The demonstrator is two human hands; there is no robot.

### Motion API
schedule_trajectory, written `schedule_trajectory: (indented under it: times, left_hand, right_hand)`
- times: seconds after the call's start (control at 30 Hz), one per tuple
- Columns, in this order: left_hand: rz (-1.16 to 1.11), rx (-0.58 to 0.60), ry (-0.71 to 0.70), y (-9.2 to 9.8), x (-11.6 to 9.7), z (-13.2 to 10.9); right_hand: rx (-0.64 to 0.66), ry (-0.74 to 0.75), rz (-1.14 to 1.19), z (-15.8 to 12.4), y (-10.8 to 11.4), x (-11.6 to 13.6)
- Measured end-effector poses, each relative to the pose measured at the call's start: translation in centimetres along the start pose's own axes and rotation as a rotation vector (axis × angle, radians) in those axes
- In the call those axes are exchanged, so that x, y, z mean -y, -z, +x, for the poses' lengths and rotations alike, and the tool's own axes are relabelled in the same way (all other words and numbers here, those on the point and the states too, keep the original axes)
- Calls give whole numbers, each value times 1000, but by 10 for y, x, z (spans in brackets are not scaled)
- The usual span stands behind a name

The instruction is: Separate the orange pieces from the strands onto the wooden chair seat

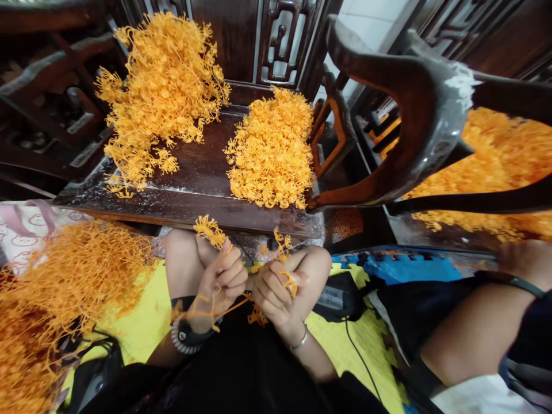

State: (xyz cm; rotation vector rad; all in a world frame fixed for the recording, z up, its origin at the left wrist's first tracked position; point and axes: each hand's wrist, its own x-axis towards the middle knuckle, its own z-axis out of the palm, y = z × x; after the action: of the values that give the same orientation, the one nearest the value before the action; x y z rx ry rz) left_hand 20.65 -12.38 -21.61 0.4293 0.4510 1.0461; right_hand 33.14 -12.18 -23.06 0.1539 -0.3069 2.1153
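My left hand (227,274) is closed, with an orange artificial flower sprig (210,231) sticking up from between thumb and forefinger. Beside it, my right hand (272,292) has its fingers curled round another orange sprig (283,244), whose tips poke out above and beside the fingers. Bare thin orange stems (211,310) cross in front of my left wrist and run toward the right hand. Both hands are above my lap, close together. Exactly where the pieces meet inside the fingers is hidden.
Ahead stands a dark wooden bench (194,167) bearing a tall loose heap (168,75) and a neater pile (271,152) of orange sprigs. Loose stems (86,270) lie at left. A chair arm (440,115) curves at right, near another heap (478,167) and a co-worker's arm (470,333).
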Motion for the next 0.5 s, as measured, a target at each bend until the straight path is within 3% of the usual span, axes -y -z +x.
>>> schedule_trajectory:
  times: [0.13, 0.23, 0.33, 0.4, 0.5]
  left_hand:
    - [295, 107, 2, -1, -2, -2]
    - [460, -3, 72, 1, -3, -4]
    - [401, -61, 167, 6, -4, -3]
    - [375, -55, 206, 7, -4, -2]
    - [363, -35, 194, 4, -4, 0]
  right_hand:
    - [-54, 75, -256, 0, -11, 6]
    - [-175, 184, -748, -4, -11, 18]
    - [-326, 292, -1253, -8, -7, 29]
    - [-425, 302, -1312, -10, -4, 34]
    - [-525, 223, -1184, -12, -3, 36]
